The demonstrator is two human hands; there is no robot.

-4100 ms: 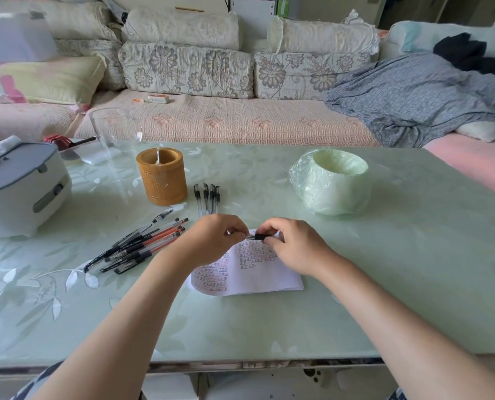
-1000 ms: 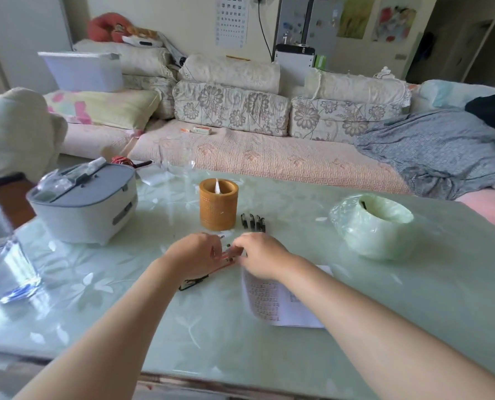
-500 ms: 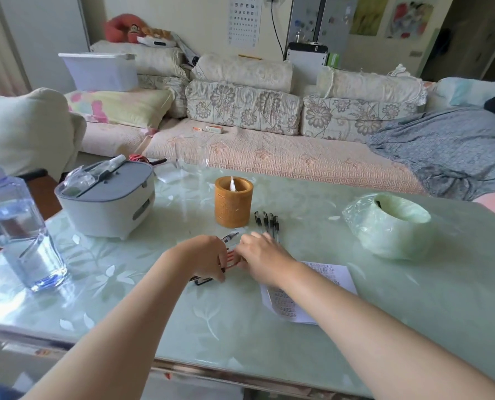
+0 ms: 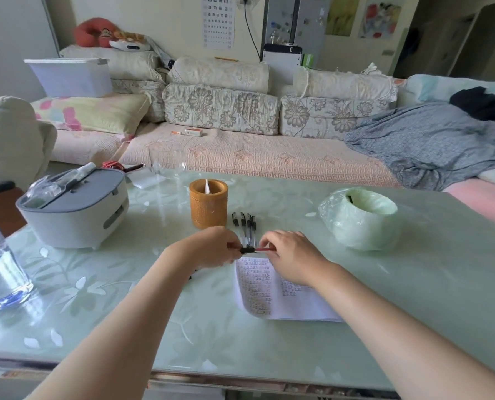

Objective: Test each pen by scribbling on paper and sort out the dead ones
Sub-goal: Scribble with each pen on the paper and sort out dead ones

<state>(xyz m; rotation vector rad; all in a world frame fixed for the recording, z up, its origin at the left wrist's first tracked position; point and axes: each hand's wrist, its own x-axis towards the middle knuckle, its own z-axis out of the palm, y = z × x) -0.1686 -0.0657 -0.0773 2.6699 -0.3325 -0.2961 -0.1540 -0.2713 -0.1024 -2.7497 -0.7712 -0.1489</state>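
Worry here is a hard yank. Left hand (image 4: 211, 249) pinches the black cap (image 4: 246, 250) of the red pen (image 4: 262, 249), right hand (image 4: 289, 256) pinches its barrel, level just above the top edge of the paper (image 4: 257, 295). Cap could fly off, or knuckles scatter the black pens (image 4: 244, 223) just behind.

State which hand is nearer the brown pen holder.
Left. The left hand is just in front of the brown pen holder; the right hand, also gripping the red pen, is farther right, over the paper.

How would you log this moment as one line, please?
pen: red, black cap | left hand: pinches cap end | right hand: pinches barrel | paper: below pen
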